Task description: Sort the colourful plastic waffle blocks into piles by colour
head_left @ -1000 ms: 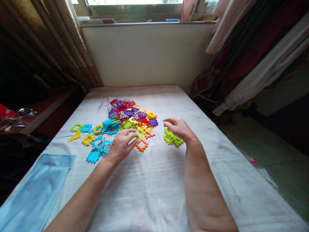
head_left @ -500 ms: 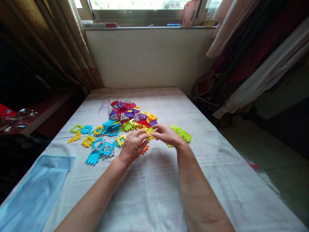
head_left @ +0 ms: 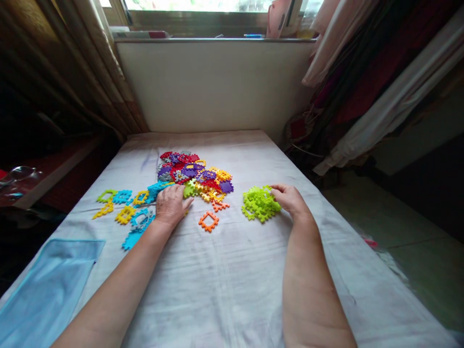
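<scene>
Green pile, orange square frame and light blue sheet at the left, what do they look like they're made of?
Green pile: probably moulded plastic, opaque and smooth, judging by the even bright colour and crisp teeth. Orange frame: likely the same opaque plastic, given its stiff shape and solid colour. Light blue sheet: perhaps thin plastic or fabric, softly shiny; its faint ripples leave that open.

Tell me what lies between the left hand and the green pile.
In the head view, an orange frame lies between the left hand and green pile, with another orange piece farther back, by yellow pieces.
</scene>
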`<state>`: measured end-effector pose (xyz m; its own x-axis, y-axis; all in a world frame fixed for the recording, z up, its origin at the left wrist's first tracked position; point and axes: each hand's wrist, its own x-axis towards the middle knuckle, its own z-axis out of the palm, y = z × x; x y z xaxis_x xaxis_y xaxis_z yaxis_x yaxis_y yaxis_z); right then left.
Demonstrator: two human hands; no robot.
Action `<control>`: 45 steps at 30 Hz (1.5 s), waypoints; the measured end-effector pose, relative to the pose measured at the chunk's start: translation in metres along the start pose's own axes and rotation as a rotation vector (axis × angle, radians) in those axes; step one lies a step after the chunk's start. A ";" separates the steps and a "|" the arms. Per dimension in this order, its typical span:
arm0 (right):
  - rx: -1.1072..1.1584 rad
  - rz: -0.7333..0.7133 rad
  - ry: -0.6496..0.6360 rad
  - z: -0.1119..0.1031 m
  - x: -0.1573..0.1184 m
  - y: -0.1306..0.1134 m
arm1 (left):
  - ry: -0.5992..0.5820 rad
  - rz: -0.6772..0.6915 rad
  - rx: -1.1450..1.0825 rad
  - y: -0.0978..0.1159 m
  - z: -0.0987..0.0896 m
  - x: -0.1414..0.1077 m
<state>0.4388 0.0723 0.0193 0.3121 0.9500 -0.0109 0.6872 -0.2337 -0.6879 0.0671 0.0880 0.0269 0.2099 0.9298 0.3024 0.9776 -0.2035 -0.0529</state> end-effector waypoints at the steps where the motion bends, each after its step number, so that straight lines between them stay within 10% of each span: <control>1: -0.019 0.027 -0.013 0.000 -0.001 -0.002 | -0.008 -0.007 0.011 0.000 0.001 0.001; 10: -0.275 0.114 0.024 -0.008 -0.009 -0.027 | -0.090 -0.068 -0.026 -0.005 0.003 0.001; 24: -0.252 -0.166 0.036 0.018 -0.025 -0.074 | -0.089 -0.162 -0.083 0.015 0.003 0.000; 38: 0.072 -0.343 -0.387 0.077 -0.072 -0.140 | 0.184 0.128 -0.440 0.015 -0.001 -0.059; 45: 0.288 -0.260 -0.318 0.069 -0.048 -0.116 | 0.175 0.225 -0.466 0.024 0.005 -0.043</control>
<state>0.2991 0.0683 0.0494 -0.0917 0.9958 -0.0022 0.4929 0.0435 -0.8690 0.0821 0.0448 0.0082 0.3696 0.7906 0.4882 0.7914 -0.5432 0.2803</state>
